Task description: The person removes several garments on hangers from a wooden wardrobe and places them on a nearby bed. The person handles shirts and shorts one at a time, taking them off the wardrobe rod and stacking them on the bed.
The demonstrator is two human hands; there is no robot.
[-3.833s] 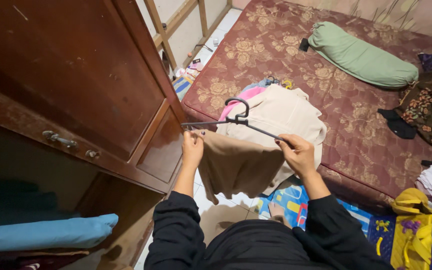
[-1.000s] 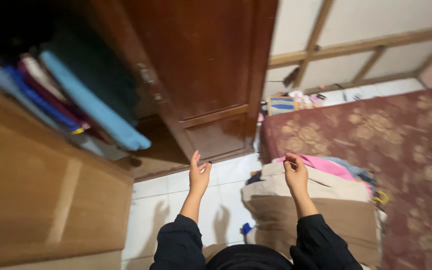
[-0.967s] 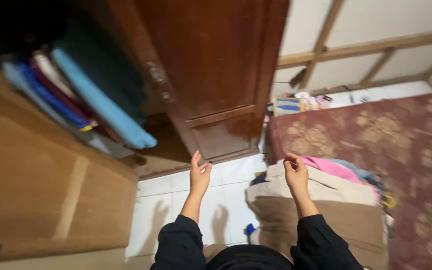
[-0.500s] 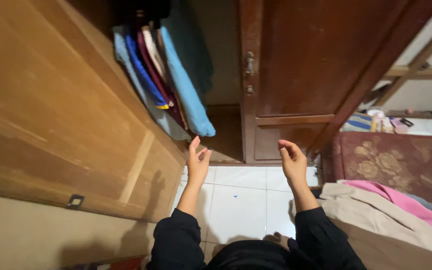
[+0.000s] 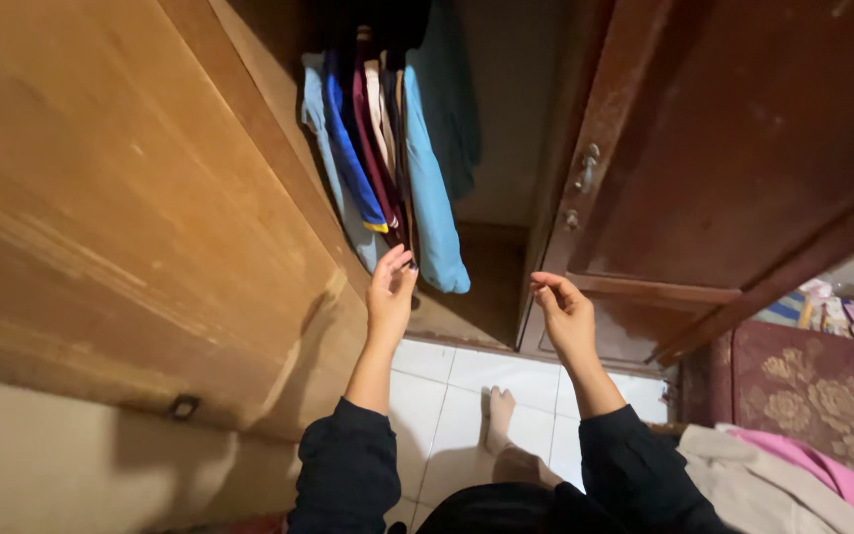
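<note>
The hanging clothes [image 5: 387, 148] run up into darkness at the top edge — their hangers and rail cannot be seen. The wardrobe door [image 5: 743, 148] is cut off by the top and right edges. The small items on the floor [image 5: 842, 311] by the right edge are too small to tell apart. The beige and pink garments [image 5: 793, 485] leave the frame at the bottom right corner — their full shape stays unseen.
</note>
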